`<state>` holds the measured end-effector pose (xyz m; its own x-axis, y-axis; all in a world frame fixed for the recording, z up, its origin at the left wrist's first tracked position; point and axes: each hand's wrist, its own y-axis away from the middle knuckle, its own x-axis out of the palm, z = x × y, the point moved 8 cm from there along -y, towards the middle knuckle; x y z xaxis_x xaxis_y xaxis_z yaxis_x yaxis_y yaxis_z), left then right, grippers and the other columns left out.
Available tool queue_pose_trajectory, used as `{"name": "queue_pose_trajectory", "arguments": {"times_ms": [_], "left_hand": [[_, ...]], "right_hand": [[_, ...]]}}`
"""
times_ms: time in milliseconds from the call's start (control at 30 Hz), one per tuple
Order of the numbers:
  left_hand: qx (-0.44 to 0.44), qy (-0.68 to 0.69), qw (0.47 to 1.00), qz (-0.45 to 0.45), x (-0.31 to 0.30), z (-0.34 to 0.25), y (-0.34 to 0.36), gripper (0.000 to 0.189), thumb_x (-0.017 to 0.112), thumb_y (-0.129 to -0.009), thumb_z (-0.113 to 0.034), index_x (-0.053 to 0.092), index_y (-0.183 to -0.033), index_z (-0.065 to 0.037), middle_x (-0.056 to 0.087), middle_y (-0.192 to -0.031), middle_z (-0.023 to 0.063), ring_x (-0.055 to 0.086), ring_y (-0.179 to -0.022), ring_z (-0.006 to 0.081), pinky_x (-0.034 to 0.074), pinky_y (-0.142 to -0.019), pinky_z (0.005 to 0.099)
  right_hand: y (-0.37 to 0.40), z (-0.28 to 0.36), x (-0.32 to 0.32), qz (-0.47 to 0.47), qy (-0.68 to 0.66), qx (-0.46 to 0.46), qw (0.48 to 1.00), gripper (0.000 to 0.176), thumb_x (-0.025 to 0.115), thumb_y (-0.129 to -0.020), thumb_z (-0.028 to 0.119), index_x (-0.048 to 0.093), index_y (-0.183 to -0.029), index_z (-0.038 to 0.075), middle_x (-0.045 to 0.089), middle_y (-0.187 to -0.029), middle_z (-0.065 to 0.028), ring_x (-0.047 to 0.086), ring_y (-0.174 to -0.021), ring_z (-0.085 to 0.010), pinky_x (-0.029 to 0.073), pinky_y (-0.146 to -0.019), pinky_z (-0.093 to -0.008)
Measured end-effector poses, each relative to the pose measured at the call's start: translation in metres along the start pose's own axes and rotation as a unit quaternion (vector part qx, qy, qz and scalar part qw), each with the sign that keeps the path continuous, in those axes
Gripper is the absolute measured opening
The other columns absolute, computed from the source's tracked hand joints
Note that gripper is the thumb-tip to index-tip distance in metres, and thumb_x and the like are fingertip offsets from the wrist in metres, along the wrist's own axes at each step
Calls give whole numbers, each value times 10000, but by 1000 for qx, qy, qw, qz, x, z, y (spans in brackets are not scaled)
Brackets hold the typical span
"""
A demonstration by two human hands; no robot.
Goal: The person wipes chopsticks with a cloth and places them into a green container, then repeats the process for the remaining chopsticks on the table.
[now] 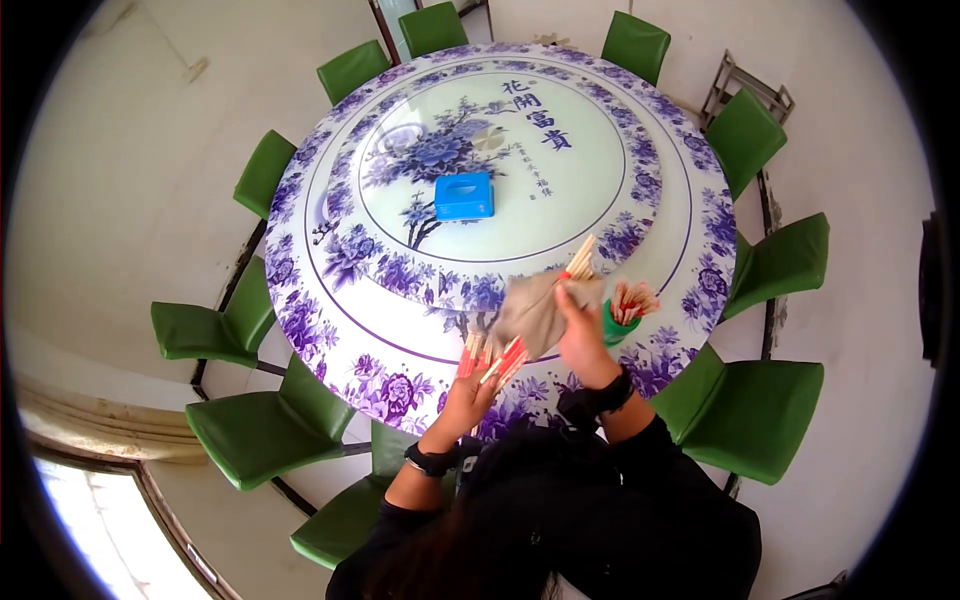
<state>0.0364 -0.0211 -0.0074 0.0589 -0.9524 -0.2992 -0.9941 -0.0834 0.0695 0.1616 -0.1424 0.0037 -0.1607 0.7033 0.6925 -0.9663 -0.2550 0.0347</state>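
Note:
My left hand (468, 402) is closed around several wooden chopsticks (508, 362) with red ends, fanned out above the near edge of the table. A grey-brown cloth (530, 314) hangs between my two hands, gripped by my right hand (583, 338). Pale tips of more chopsticks (581, 256) stick out past the cloth at my right thumb. Just right of that hand stands a green holder (618, 328), filled with upright chopsticks (634, 299). The cloth hides how far the chopsticks in my right hand extend.
The round table (690, 245) has a purple flower pattern and a round raised centre (590, 190). On the centre sits a blue box (465, 196) with a slot in its top. Green chairs (745, 415) ring the table. A metal frame (745, 88) leans near the wall.

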Motion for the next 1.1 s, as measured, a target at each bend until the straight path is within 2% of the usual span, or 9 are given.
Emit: {"name": "queue_pose_trajectory", "arguments": {"times_ms": [233, 400, 467, 533, 633, 700, 833, 933, 1100], "left_hand": [[-20, 6, 1000, 22, 3, 18, 4, 226, 406, -840, -173, 519, -802, 19, 401, -485, -8, 354, -473, 56, 326, -427, 214], [-2, -22, 999, 33, 21, 24, -13, 183, 434, -807, -118, 523, -887, 20, 484, -579, 20, 436, -546, 72, 382, -497, 218], [140, 92, 984, -61, 20, 3, -18, 237, 443, -758, -53, 497, -977, 21, 538, -717, 50, 496, -680, 99, 413, -606, 223], [154, 80, 980, -93, 18, -9, -16, 317, 436, -712, -3, 469, -1026, 20, 551, -811, 62, 509, -795, 134, 412, -690, 234], [110, 46, 993, -3, 24, 2, -16, 278, 436, -765, -49, 475, -1035, 6, 540, -748, 36, 507, -693, 116, 417, -616, 228], [-14, 38, 998, 55, 30, 19, -15, 166, 406, -823, -114, 498, -808, 23, 475, -558, 39, 450, -516, 102, 369, -472, 246], [-15, 53, 995, 82, 31, 21, -5, 239, 358, -864, -207, 464, -744, -29, 361, -480, -36, 337, -414, 42, 270, -385, 190], [-64, 89, 989, 96, 32, 24, -4, 264, 386, -853, -199, 475, -717, 8, 411, -487, 9, 388, -447, 82, 324, -419, 243], [0, 62, 996, 56, 45, 24, -19, 237, 399, -845, -190, 483, -733, 1, 436, -503, 16, 409, -451, 93, 337, -425, 253]], "right_hand": [[-4, 13, -15, -23, -27, -23, 999, 228, 519, -794, 163, 451, -969, 32, 491, -892, -25, 468, -843, -105, 395, -727, -246], [23, -27, -7, 8, 12, 70, 997, 284, 536, -780, 167, 418, -1000, 32, 479, -903, -31, 462, -856, -107, 390, -731, -240], [36, -41, 0, 37, 86, 80, 992, 311, 546, -767, 156, 403, -1009, 25, 478, -917, -35, 465, -848, -106, 388, -734, -240], [35, -34, 0, 51, 147, 43, 987, 325, 549, -760, 150, 399, -1016, 15, 485, -927, -42, 468, -838, -105, 388, -732, -241], [26, -16, -5, 40, 123, 8, 991, 245, 547, -764, 144, 459, -949, 10, 512, -866, -31, 481, -793, -102, 392, -709, -239], [10, 3, -16, 3, 93, -1, 996, 229, 544, -768, 143, 466, -940, 13, 514, -856, -23, 484, -780, -99, 394, -702, -239], [-6, 34, -33, -57, 40, -21, 997, 186, 533, -781, 137, 481, -922, 26, 516, -841, -7, 489, -761, -98, 394, -692, -234], [0, 31, -29, -81, -5, -47, 996, 190, 528, -784, 132, 474, -935, 31, 506, -871, -10, 481, -792, -101, 389, -703, -227], [29, -22, -5, 18, 45, 39, 998, 246, 536, -778, 131, 447, -982, 27, 482, -925, -17, 452, -843, -82, 376, -725, -223]]}}
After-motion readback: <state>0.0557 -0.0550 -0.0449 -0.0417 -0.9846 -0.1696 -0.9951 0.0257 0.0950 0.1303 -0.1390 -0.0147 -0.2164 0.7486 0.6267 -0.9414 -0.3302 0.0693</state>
